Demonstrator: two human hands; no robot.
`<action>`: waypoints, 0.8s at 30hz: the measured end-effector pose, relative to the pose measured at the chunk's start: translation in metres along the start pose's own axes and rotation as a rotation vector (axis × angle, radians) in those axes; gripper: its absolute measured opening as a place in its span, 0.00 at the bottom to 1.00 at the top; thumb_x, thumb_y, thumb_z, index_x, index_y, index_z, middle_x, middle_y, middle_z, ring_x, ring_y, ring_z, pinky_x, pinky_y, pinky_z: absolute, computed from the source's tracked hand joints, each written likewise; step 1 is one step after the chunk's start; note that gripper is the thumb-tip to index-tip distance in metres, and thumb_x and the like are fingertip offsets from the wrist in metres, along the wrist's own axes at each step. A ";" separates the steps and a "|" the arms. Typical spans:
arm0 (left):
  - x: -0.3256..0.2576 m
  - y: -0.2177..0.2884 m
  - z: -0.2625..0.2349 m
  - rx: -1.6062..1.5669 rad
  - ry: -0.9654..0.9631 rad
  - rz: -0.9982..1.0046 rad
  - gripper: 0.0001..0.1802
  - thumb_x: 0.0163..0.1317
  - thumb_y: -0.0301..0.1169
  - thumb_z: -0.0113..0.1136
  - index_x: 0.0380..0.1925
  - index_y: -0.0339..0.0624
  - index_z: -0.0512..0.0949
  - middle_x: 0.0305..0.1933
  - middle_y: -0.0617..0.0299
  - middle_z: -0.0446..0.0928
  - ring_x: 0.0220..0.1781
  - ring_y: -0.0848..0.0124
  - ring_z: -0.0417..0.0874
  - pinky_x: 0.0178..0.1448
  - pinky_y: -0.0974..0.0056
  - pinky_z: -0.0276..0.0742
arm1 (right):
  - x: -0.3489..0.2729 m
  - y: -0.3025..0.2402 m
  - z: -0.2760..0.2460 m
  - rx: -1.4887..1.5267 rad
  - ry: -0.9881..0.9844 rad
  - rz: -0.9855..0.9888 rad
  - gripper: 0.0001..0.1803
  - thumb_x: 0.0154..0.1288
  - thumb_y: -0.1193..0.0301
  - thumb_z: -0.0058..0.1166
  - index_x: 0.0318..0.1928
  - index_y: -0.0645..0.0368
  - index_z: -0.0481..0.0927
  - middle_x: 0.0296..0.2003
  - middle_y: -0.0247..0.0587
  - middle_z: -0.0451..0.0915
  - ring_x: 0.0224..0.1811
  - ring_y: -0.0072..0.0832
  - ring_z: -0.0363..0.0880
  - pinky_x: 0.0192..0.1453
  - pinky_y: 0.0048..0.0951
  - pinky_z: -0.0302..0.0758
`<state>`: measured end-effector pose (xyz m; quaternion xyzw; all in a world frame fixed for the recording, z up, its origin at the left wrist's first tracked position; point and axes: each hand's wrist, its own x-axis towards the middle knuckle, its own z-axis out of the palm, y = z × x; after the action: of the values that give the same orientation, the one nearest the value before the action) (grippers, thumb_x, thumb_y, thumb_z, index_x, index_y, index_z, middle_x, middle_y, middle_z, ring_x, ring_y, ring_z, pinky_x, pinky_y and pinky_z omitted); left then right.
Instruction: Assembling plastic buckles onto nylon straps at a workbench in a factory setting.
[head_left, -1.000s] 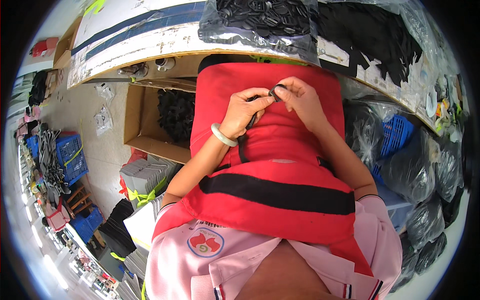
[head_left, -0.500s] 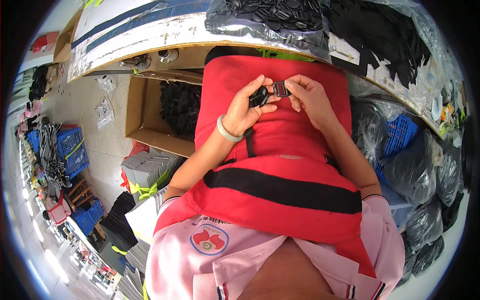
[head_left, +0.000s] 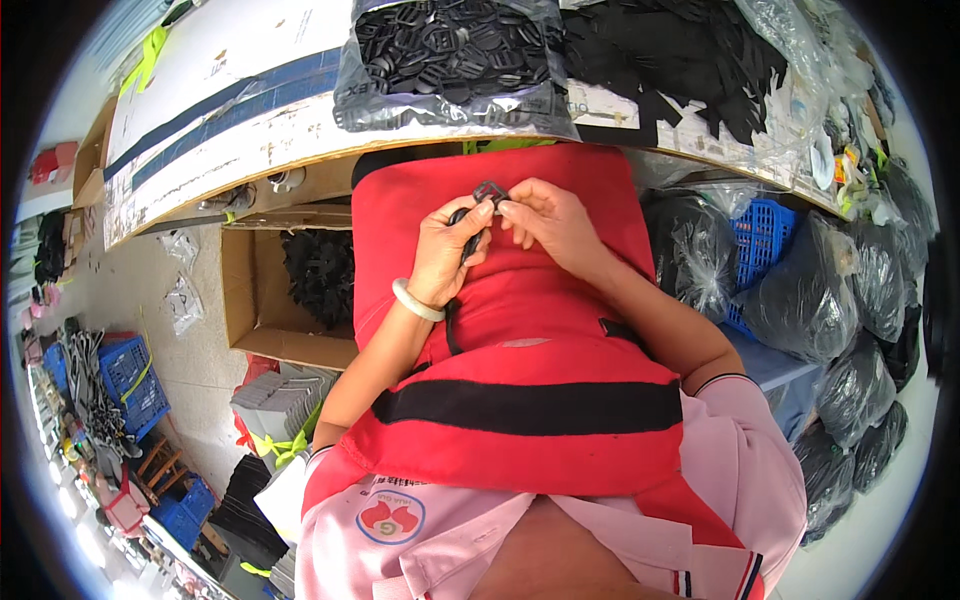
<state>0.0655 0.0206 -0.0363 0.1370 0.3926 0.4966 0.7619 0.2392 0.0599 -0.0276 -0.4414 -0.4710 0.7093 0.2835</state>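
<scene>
My left hand (head_left: 447, 250) is closed over the red apron on my lap, with a pale bangle (head_left: 414, 301) at its wrist. Between its thumb and fingers sits a small black plastic strap buckle (head_left: 488, 190), tilted up. Another black piece (head_left: 459, 217), partly hidden, is tucked in the same hand. From the right, my right hand (head_left: 555, 225) pinches the buckle's near right edge with thumb and forefinger, its other fingers curled. Whether a strap runs through the buckle is too small to tell.
Ahead, a white worktop (head_left: 250, 75) carries a clear bag of black buckles (head_left: 450, 50) and a heap of black straps (head_left: 680, 60). At left below stands a cardboard box (head_left: 240, 290) of black pieces. Dark plastic bags (head_left: 800, 290) and a blue crate (head_left: 763, 235) crowd the right.
The buckle has passed from mainly my right fingers to my left thumb and fingers. My left hand has turned and closed; the whole view has shifted, showing more worktop.
</scene>
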 end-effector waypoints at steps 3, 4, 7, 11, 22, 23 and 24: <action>0.001 0.006 -0.014 -0.040 -0.053 -0.052 0.06 0.67 0.31 0.58 0.35 0.41 0.76 0.31 0.66 0.73 0.25 0.77 0.71 0.21 0.76 0.63 | -0.007 -0.026 -0.031 -0.731 0.341 -0.482 0.07 0.63 0.70 0.59 0.39 0.59 0.79 0.30 0.36 0.79 0.29 0.27 0.77 0.34 0.26 0.74; 0.002 0.005 -0.015 -0.163 -0.015 -0.136 0.06 0.67 0.32 0.57 0.36 0.41 0.75 0.31 0.65 0.73 0.27 0.75 0.72 0.24 0.74 0.67 | -0.006 -0.034 -0.047 -0.862 0.433 -0.569 0.08 0.60 0.70 0.60 0.39 0.57 0.80 0.31 0.37 0.79 0.33 0.32 0.77 0.38 0.30 0.74; 0.001 0.006 -0.011 -0.234 0.161 -0.286 0.08 0.69 0.35 0.55 0.38 0.41 0.74 0.35 0.62 0.74 0.30 0.70 0.75 0.31 0.69 0.75 | 0.012 -0.037 -0.083 -1.127 0.594 -0.762 0.10 0.55 0.71 0.63 0.39 0.54 0.82 0.35 0.36 0.80 0.45 0.38 0.76 0.47 0.35 0.72; 0.003 0.003 -0.017 -0.186 -0.040 -0.248 0.08 0.67 0.33 0.58 0.36 0.40 0.75 0.35 0.63 0.76 0.29 0.75 0.74 0.24 0.74 0.68 | 0.022 -0.022 -0.098 -1.254 0.517 -0.819 0.10 0.55 0.71 0.63 0.39 0.54 0.83 0.38 0.35 0.79 0.46 0.36 0.75 0.50 0.34 0.70; -0.001 -0.001 0.002 0.575 0.160 0.244 0.06 0.60 0.29 0.67 0.31 0.38 0.82 0.22 0.70 0.76 0.20 0.86 0.68 0.21 0.77 0.59 | -0.034 -0.045 -0.004 -0.155 0.029 0.130 0.10 0.69 0.68 0.52 0.38 0.63 0.80 0.22 0.31 0.77 0.18 0.13 0.72 0.21 0.18 0.69; -0.001 -0.001 0.004 0.633 0.143 0.336 0.05 0.60 0.28 0.67 0.33 0.38 0.83 0.22 0.71 0.76 0.21 0.86 0.68 0.24 0.78 0.61 | -0.034 -0.043 -0.003 -0.152 0.027 0.133 0.10 0.69 0.68 0.52 0.38 0.63 0.80 0.22 0.31 0.77 0.18 0.13 0.72 0.21 0.18 0.69; -0.003 0.001 0.006 0.666 0.149 0.295 0.05 0.58 0.25 0.67 0.34 0.38 0.84 0.23 0.71 0.76 0.25 0.86 0.69 0.29 0.77 0.64 | -0.035 -0.041 -0.003 -0.137 0.040 0.197 0.11 0.69 0.67 0.53 0.38 0.62 0.80 0.21 0.31 0.77 0.17 0.14 0.72 0.20 0.18 0.68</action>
<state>0.0685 0.0196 -0.0302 0.3959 0.5630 0.4548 0.5652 0.2572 0.0495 0.0223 -0.5179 -0.4671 0.6908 0.1909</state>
